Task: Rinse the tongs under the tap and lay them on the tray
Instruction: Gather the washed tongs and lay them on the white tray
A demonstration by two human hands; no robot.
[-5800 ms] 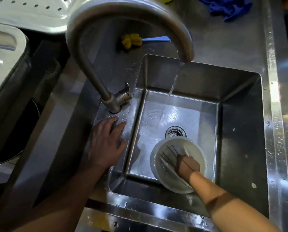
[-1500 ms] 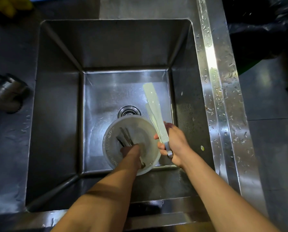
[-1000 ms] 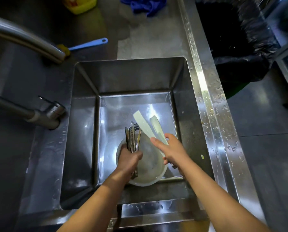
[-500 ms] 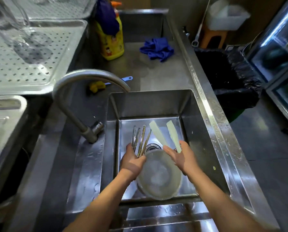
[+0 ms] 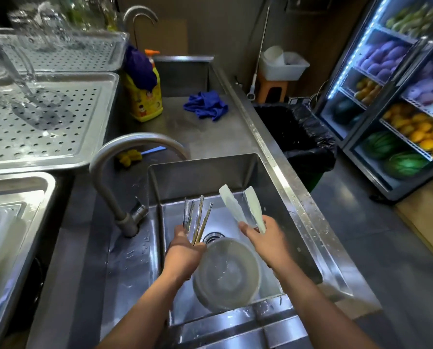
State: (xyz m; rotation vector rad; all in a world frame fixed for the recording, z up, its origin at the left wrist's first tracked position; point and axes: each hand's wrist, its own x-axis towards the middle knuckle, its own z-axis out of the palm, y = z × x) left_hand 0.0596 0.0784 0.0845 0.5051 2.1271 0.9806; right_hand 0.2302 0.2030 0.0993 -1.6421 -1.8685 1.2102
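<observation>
My right hand (image 5: 267,238) grips pale green tongs (image 5: 243,207) by their hinge end, both blades spread and pointing up and away over the sink (image 5: 296,248). In my left hand (image 5: 182,250) is a bunch of thin metal utensils (image 5: 197,219), also pointing away. A white bowl (image 5: 226,273) sits in the sink below and between my hands. The curved tap (image 5: 119,157) arches over the sink's back left corner; no water shows at its spout. A perforated steel tray (image 5: 46,132) lies on the raised counter at the left.
Clear glass jugs (image 5: 6,71) stand on the tray. A yellow detergent bottle (image 5: 145,96), a blue cloth (image 5: 206,105) and a yellow-headed brush (image 5: 131,157) lie behind the sink. A black-lined bin (image 5: 298,139) and a lit fruit fridge (image 5: 399,96) stand at the right.
My right hand lifted the tongs out of the bowl and my left hand took up the metal utensils. The water stopped running. My view has tilted upward.
</observation>
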